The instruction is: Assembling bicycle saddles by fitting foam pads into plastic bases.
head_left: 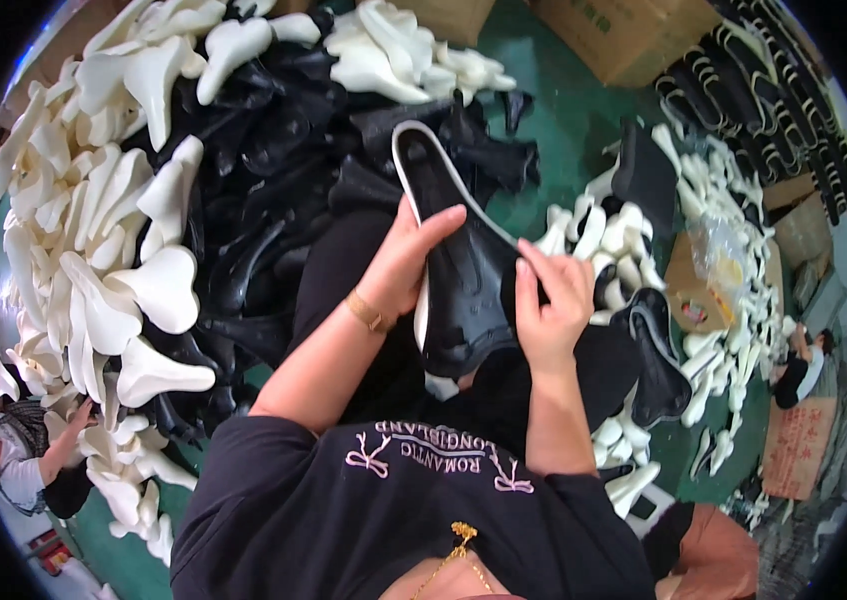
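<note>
A bicycle saddle point(465, 265), its black hollow underside up and a pale rim round its edge, is held over my lap with its narrow end pointing away. My left hand point(405, 255) grips its left side, thumb lying across the black shell and fingers hidden beneath. My right hand point(553, 305) is closed at the right rim, with the index fingertip on the pale edge and the thumb close by. Whether a small thing is pinched there cannot be made out. Black saddle shells point(268, 150) lie heaped beyond my left arm, beside a large pile of white saddle pads point(93, 290).
More white pads point(383, 50) lie at the far side, and smaller white pieces point(603, 240) on the right. Another black saddle point(658, 360) rests beside my right knee. Cardboard boxes point(633, 35) and stacked black saddles point(763, 100) stand far right. People point(23, 455) sit at both sides.
</note>
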`<act>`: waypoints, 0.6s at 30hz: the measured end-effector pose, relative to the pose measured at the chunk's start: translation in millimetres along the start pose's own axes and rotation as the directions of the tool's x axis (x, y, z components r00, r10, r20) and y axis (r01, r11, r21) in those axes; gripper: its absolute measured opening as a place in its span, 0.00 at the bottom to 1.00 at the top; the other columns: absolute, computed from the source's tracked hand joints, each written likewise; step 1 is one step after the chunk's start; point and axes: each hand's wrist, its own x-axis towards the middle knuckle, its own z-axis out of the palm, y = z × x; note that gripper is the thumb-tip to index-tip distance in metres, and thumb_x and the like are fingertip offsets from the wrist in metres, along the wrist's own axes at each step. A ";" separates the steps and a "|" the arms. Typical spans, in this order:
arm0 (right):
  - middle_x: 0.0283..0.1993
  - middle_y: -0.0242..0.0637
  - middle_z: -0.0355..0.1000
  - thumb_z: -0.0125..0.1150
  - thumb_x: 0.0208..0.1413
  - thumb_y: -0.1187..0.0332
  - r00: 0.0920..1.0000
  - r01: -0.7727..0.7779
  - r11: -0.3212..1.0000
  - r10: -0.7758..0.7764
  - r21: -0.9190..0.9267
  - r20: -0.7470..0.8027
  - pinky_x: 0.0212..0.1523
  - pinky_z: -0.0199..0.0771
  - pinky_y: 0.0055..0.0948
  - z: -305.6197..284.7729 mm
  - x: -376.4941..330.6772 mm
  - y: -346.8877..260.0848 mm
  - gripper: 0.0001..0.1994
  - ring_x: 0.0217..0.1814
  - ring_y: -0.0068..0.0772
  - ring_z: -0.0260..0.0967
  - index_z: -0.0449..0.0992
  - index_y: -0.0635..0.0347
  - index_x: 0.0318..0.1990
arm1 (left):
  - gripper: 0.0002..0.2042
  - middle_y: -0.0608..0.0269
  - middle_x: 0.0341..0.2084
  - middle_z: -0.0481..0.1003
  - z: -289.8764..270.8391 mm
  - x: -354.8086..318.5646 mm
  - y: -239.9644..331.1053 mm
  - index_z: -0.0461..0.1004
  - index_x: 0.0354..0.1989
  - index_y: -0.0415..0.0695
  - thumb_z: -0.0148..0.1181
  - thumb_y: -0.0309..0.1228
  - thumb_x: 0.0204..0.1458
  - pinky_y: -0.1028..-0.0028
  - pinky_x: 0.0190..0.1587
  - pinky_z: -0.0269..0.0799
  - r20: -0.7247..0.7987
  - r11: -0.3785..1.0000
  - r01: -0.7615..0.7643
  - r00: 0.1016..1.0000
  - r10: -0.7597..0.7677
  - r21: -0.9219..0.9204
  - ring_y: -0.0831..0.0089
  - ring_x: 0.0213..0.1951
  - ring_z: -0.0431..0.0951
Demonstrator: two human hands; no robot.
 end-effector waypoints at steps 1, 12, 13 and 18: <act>0.27 0.31 0.69 0.65 0.44 0.79 1.000 0.010 1.000 -0.010 -0.005 -0.002 0.34 0.64 0.31 0.9 2.1 -1.4 0.13 0.31 0.34 0.63 0.82 0.54 0.39 | 0.22 0.65 0.40 0.72 -3.2 0.3 0.5 0.61 0.54 0.46 0.63 0.28 0.52 0.73 0.41 0.76 0.004 1.000 0.010 1.000 -0.010 0.000 0.75 0.39 0.76; 0.26 0.30 0.67 0.66 0.43 0.79 1.000 -0.027 0.998 0.027 0.061 0.000 0.32 0.62 0.28 12.4 -5.3 2.3 0.11 0.30 0.32 0.61 0.82 0.55 0.36 | 0.16 0.62 0.35 0.74 -16.7 1.5 -11.3 0.64 0.48 0.44 0.59 0.22 0.52 0.71 0.38 0.79 -0.098 0.998 0.063 0.993 -0.066 -0.028 0.71 0.34 0.79; 0.27 0.31 0.66 0.66 0.43 0.79 1.000 -0.023 0.998 0.024 0.058 -0.009 0.32 0.62 0.28 13.0 -5.8 2.6 0.11 0.30 0.32 0.61 0.82 0.55 0.36 | 0.16 0.62 0.35 0.74 -16.8 0.8 -11.7 0.64 0.48 0.44 0.59 0.22 0.52 0.71 0.38 0.79 -0.093 0.997 0.073 0.993 -0.076 -0.031 0.71 0.34 0.79; 0.30 0.31 0.66 0.67 0.41 0.78 0.999 -0.039 0.998 0.041 0.058 -0.034 0.33 0.62 0.30 21.3 -12.1 8.0 0.12 0.33 0.34 0.61 0.82 0.54 0.36 | 0.14 0.60 0.35 0.75 -18.8 0.0 -11.6 0.65 0.46 0.43 0.56 0.20 0.52 0.70 0.38 0.79 -0.153 0.992 0.106 0.981 -0.115 -0.066 0.68 0.35 0.79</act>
